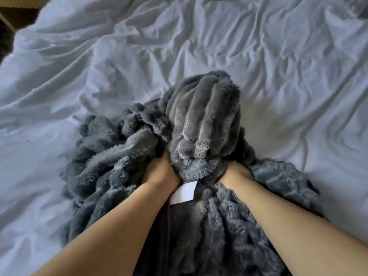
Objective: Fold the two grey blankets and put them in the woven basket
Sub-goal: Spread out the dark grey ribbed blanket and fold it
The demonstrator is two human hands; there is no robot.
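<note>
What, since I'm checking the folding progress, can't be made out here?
1. Head view: fingers of the left hand and right hand, buried in the grey blanket heap.
2. One blanket or two in that heap: folds merge.
3. White label: print blurred.
4. Woven basket: outside the frame.

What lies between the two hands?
In the head view, a bunched ribbed fold of grey blanket fills the gap between left hand and right hand; a white label lies between the wrists.

Ribbed dark grey blanket (201, 120), white tag (184, 193), pale wrinkled sheet (278, 56).
</note>
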